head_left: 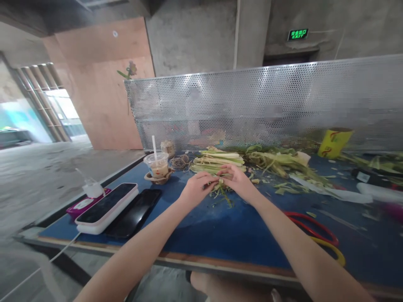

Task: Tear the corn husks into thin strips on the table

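In the middle of the table, my left hand (199,191) and my right hand (236,181) meet with bent, closed fingertips. Between them they pinch a small tuft of green plant strands (223,192), its frayed ends hanging toward me. My fingers cover part of it, so its exact kind is unclear. Right behind my hands lies a bundle of pale green stalks (217,158). A looser pile of green leaves and husk-like strips (277,163) spreads to the right of my right hand.
On the left are a drink cup (159,165) with a straw, a coil of twine (180,162), a black phone (134,214) and a white-edged device (105,207). Red-handled (315,226) and yellow-handled tools lie right. A yellow roll (334,142) stands by the perforated metal screen (220,109).
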The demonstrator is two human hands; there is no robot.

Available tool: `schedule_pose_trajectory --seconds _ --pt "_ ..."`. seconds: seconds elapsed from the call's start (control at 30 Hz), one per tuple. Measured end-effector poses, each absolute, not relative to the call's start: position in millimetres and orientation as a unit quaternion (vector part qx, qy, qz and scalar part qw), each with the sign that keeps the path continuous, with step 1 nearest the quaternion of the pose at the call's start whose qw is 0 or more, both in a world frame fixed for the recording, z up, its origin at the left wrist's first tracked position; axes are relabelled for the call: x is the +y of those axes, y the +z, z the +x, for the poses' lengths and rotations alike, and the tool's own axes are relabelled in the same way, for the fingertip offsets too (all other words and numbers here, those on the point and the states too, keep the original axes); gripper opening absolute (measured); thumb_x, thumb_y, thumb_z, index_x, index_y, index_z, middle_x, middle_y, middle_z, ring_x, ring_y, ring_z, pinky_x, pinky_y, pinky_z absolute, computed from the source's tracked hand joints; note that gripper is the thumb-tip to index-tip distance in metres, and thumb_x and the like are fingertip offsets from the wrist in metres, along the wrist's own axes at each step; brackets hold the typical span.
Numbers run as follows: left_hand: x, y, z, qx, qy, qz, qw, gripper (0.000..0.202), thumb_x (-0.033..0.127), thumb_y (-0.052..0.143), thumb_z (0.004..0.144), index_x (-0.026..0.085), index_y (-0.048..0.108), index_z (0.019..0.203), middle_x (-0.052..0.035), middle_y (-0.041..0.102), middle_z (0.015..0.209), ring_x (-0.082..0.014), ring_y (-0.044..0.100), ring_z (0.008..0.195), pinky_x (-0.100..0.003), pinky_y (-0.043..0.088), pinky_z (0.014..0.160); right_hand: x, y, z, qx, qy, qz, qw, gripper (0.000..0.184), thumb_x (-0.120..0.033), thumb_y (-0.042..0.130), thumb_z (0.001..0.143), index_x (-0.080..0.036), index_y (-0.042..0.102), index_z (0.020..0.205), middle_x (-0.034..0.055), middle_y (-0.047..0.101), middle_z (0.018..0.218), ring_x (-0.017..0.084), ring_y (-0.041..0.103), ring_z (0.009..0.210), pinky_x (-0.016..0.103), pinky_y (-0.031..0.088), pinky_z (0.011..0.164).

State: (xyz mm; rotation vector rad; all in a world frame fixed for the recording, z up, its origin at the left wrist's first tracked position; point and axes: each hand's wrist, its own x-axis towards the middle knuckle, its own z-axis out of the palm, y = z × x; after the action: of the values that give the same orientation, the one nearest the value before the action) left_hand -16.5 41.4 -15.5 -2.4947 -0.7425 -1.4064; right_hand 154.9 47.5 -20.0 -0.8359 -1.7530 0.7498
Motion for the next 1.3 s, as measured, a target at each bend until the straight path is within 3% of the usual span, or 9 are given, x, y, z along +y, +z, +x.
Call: schedule_pose_trajectory --seconds 0.13,0.23,0.43,0.7,0.87,0.97,1.1,1.2,1.3 --pt "42 -14 -19 -0.259 -0.472 -0.834 0.124 0.012 0.015 0.051 0.079 0.014 0.063 0.079 -0.0056 0.064 0.075 -0.0122 0.060 0.069 -0.025 0.052 0.065 38 -16 157 -0.743 0.215 -0.379 0.507 0.024 -0.034 0.052 0.077 -0.022 0.052 0.097 0.0079 0.058 0.104 0.022 0.054 0.102 0.041 0.042 0.085" --pt "41 -13 -21 -0.267 -0.470 -0.830 0.138 0.011 0.014 0.051 0.079 0.014 0.062 0.076 -0.0060 0.062 0.074 -0.0135 0.059 0.070 -0.027 0.052 0.066 31 -14 155 -0.759 0.142 -0.381 0.509 0.021 -0.033 0.063 0.069 -0.022 0.059 0.087 0.0059 0.061 0.100 0.025 0.050 0.104 0.045 0.032 0.094" --pt "39 -12 -20 -0.239 -0.458 -0.832 0.202 0.013 0.018 0.049 0.081 0.014 0.059 0.074 -0.0054 0.060 0.071 -0.0135 0.057 0.070 -0.028 0.051 0.067 27 -13 149 -0.756 0.077 -0.382 0.526 0.005 -0.026 0.058 0.073 -0.021 0.061 0.074 0.0058 0.066 0.082 0.022 0.058 0.086 0.037 0.043 0.081" --pt "35 -8 -18 -0.259 -0.405 -0.845 0.234 0.016 0.019 0.046 0.084 0.014 0.061 0.080 -0.0051 0.061 0.076 -0.0139 0.055 0.076 -0.027 0.051 0.071 28 -14 152 -0.717 0.063 -0.432 0.543 0.017 -0.034 0.057 0.073 -0.019 0.060 0.065 0.0056 0.067 0.078 0.021 0.061 0.079 0.034 0.046 0.075" --pt "32 -7 -19 -0.291 -0.403 -0.841 0.212 0.017 0.019 0.046 0.083 0.015 0.062 0.080 -0.0059 0.061 0.080 -0.0145 0.055 0.078 -0.027 0.051 0.070 25 1 158 -0.729 0.091 -0.467 0.493 0.021 -0.036 0.053 0.076 -0.018 0.064 0.072 0.0032 0.069 0.073 0.018 0.064 0.069 0.028 0.049 0.062" --pt "33 -8 -20 -0.293 -0.395 -0.847 0.202 0.018 0.020 0.045 0.084 0.015 0.062 0.082 -0.0060 0.061 0.083 -0.0138 0.057 0.079 -0.026 0.051 0.071 7 20 183 -0.733 0.065 -0.495 0.462 0.025 -0.031 0.045 0.081 -0.018 0.065 0.087 0.0065 0.069 0.090 0.020 0.063 0.080 0.031 0.049 0.069" --pt "35 -12 -21 -0.261 -0.377 -0.862 0.216 0.017 0.018 0.044 0.085 0.016 0.062 0.086 -0.0049 0.064 0.086 -0.0129 0.059 0.081 -0.024 0.051 0.073 -27 17 237 -0.798 -0.038 -0.570 0.193 0.030 -0.025 0.042 0.081 -0.018 0.061 0.103 0.0106 0.064 0.106 0.025 0.060 0.095 0.040 0.046 0.081" --pt "36 -15 -18 -0.245 -0.353 -0.877 0.217 0.018 0.016 0.043 0.085 0.016 0.060 0.091 -0.0043 0.065 0.085 -0.0127 0.061 0.080 -0.023 0.051 0.072 -45 -9 269 -0.734 -0.051 -0.677 0.018 0.027 -0.015 0.048 0.073 -0.014 0.064 0.095 0.0149 0.066 0.096 0.030 0.064 0.085 0.041 0.049 0.072" --pt "35 -16 -15 -0.244 -0.341 -0.887 0.195 0.018 0.016 0.043 0.086 0.015 0.060 0.091 -0.0045 0.066 0.083 -0.0127 0.061 0.079 -0.024 0.051 0.074 -53 -38 285 -0.732 -0.039 -0.680 0.002 0.024 -0.013 0.049 0.070 -0.016 0.065 0.087 0.0123 0.066 0.092 0.026 0.065 0.076 0.035 0.051 0.064"
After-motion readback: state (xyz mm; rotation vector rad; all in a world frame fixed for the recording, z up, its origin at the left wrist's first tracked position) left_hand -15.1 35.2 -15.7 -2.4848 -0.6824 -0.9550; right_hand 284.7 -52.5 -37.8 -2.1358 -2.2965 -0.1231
